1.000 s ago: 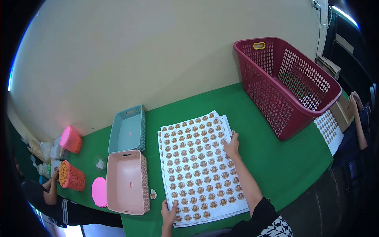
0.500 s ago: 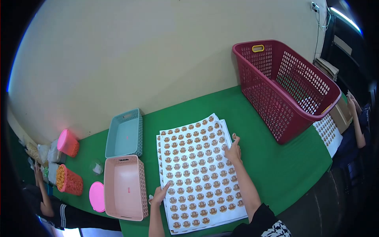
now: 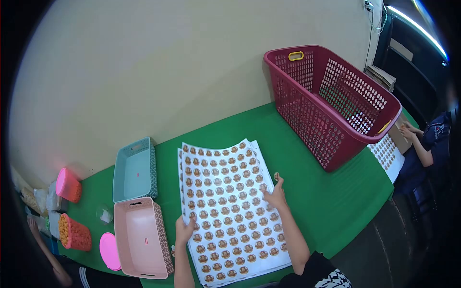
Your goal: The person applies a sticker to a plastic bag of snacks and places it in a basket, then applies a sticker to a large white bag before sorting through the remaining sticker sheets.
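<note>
A stack of white sticker sheets (image 3: pixel 232 201) printed with rows of round brown labels lies in front of me, slightly fanned. The top sheet bows, its far edge dipping in the middle. My left hand (image 3: pixel 184 231) grips the left edge, thumb on top and fingers hidden underneath. At the right edge, my right hand (image 3: pixel 277 196) has its thumb on the sheet, with most other fingers hidden. One small round sticker (image 3: pixel 276 176) clings to a raised fingertip of that hand. A small pale piece (image 3: pixel 173 249) shows beside my left hand, perhaps another sticker.
A maroon laundry basket (image 3: pixel 314 108) stands at the back right of the green table (image 3: pixel 230 127). To the left are a teal basket (image 3: pixel 116 175), a pink basket (image 3: pixel 158 240), a pink lid (image 3: pixel 110 252) and tubs with orange contents (image 3: pixel 77 235). People work at both sides.
The sheet's far part has gone from nearly flat to bowed. My left hand has shifted up along the left edge. The camera view has turned slightly, moving the surroundings leftward.
</note>
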{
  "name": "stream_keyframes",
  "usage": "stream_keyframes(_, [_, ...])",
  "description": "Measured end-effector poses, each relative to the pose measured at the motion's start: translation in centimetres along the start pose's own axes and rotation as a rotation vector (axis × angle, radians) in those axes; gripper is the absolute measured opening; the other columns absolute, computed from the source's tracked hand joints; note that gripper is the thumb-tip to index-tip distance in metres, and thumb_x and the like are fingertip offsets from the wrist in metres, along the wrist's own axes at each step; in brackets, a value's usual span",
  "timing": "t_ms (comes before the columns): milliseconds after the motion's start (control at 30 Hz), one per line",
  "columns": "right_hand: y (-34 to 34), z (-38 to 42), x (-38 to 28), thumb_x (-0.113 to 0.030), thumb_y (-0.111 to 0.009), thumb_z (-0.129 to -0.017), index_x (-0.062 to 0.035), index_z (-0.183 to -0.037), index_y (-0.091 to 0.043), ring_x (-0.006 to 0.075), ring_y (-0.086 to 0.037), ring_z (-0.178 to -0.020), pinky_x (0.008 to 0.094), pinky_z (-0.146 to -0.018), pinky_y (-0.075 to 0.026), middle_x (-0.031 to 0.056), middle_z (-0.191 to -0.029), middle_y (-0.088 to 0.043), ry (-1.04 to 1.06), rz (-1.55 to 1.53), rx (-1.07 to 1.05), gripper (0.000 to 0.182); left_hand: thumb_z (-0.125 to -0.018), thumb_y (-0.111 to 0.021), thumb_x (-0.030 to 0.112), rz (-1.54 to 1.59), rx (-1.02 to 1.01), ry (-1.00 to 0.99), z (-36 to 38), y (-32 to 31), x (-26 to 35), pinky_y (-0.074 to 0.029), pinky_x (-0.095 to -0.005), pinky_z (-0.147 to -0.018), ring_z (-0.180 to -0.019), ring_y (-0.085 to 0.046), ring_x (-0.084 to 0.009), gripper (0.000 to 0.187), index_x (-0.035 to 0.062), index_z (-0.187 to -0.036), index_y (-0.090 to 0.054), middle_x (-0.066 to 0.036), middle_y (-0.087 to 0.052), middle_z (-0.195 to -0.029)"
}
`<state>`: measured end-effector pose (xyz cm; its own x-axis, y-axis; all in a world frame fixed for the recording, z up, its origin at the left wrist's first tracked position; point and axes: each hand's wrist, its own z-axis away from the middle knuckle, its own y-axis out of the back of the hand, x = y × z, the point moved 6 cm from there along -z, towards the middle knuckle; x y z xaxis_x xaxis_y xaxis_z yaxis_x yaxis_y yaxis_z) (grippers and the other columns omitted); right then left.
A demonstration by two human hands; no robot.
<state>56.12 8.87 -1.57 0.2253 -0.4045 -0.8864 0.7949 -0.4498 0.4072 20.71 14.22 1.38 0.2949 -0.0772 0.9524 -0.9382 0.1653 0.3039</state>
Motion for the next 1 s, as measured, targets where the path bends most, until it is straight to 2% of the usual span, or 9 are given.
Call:
stream_keyframes(67, [-0.7,-1.0,-1.2,-0.014,-0.064,-0.068,-0.0019,-0.128,-0.008,0.0381,-0.048,-0.105,0.0378,-0.089,-0.039,0.0277,-0.118,-0.042,0.285,0.016,0.108,0.083,-0.078,-0.057,0.006,0.067,0.011,0.025,-1.4,0.8,0.9,-0.045,-0.0255,-0.066,-0.076,-0.054,-0.0119,0.02,-0.0051,-0.095,-0.054,-0.007,-0.06,-0.085])
stream_keyframes(167, [-1.4,-3.0,-4.1,-0.007,-0.06,-0.069,-0.0052,-0.13,-0.005,0.0409,-0.047,-0.103,0.0411,-0.086,-0.04,0.0254,-0.126,-0.033,0.162,-0.182,-0.076,0.082,-0.079,-0.058,0.009,0.082,0.048,-0.069,-5.5,2.3,0.7,-0.045,-0.024,-0.06,-0.073,-0.054,-0.0108,0.024,-0.0047,-0.098,-0.053,-0.007,-0.06,-0.083])
stream_keyframes(233, [-1.0,-3.6,-5.2,-0.006,-0.06,-0.069,-0.0053,-0.131,-0.006,0.0396,-0.044,-0.107,0.0417,-0.089,-0.037,0.0234,-0.129,-0.03,0.334,-0.033,0.054,0.082,-0.079,-0.059,0.012,0.068,-0.014,-0.056,-7.5,3.0,-0.3,-0.046,-0.0281,-0.069,-0.086,-0.054,-0.0172,0.039,-0.0044,-0.112,-0.044,-0.013,-0.056,-0.097])
stream_keyframes(300, [0.4,-2.8,-6.6,-0.006,-0.061,-0.068,-0.0054,-0.131,-0.007,0.0383,-0.04,-0.111,0.0422,-0.091,-0.035,0.0214,-0.132,-0.026,0.509,0.121,0.195,0.082,-0.078,-0.061,0.019,-0.442,0.289,-0.012,-8.6,4.7,-1.8,-0.042,-0.035,-0.083,-0.103,-0.046,-0.0272,0.059,-0.0023,-0.125,-0.032,-0.019,-0.041,-0.118])
stream_keyframes(333, [1.3,-1.3,-6.9,-0.007,-0.061,-0.069,-0.0051,-0.131,-0.009,0.0371,-0.038,-0.113,0.0426,-0.093,-0.032,0.0205,-0.133,-0.025,0.532,0.029,0.145,0.082,-0.075,-0.065,0.024,-0.22,0.242,0.048,-6.5,4.0,1.3,-0.033,-0.041,-0.093,-0.114,-0.035,-0.034,0.073,-0.0003,-0.13,-0.023,-0.022,-0.028,-0.126])
stream_keyframes(500, [5.3,8.9,-0.6,-0.007,-0.062,-0.069,-0.0021,-0.131,-0.013,0.0347,-0.037,-0.115,0.0416,-0.096,-0.03,0.0199,-0.132,-0.026,0.457,0.003,0.15,0.08,-0.068,-0.069,0.024,-0.394,0.178,-0.234,7.3,1.6,2.9,-0.027,-0.0444,-0.094,-0.113,-0.032,-0.038,0.071,-0.0012,-0.123,-0.032,-0.023,-0.031,-0.122])
stream_keyframes(700, [5.2,25.1,6.9,-0.017,-0.058,-0.072,-0.0037,-0.13,-0.019,0.0365,-0.029,-0.121,0.0446,-0.099,-0.023,0.0216,-0.13,-0.03,0.265,0.353,0.261,0.071,-0.068,-0.06,0.052,-0.766,-0.241,0.046,22.1,-2.8,0.8,0.002,-0.0595,-0.098,-0.128,-0.006,-0.0411,0.083,0.0081,-0.132,-0.029,-0.022,-0.015,-0.138])
stream_keyframes(867, [-3.7,32.6,6.4,-0.031,-0.053,-0.078,-0.0079,-0.129,-0.027,0.0339,-0.025,-0.124,0.0496,-0.101,-0.017,0.0143,-0.134,-0.029,0.598,0.706,-0.22,0.062,-0.076,-0.045,0.057,-0.83,-0.395,-0.116,23.5,-6.0,-2.9,0.004,-0.0628,-0.096,-0.129,-0.005,-0.0379,0.076,0.0099,-0.133,-0.027,-0.019,-0.011,-0.14])
stream_keyframes(1000, [-1.0,29.3,7.4,-0.041,-0.051,-0.078,-0.0069,-0.129,-0.031,0.0334,-0.028,-0.124,0.0532,-0.101,-0.015,0.0149,-0.133,-0.031,0.582,0.796,-0.171,0.065,-0.081,-0.04,0.054,-0.875,-0.405,-0.231,21.2,-4.4,-2.7,0.002,-0.0607,-0.098,-0.13,-0.008,-0.033,0.07,0.0104,-0.134,-0.026,-0.015,-0.012,-0.141])
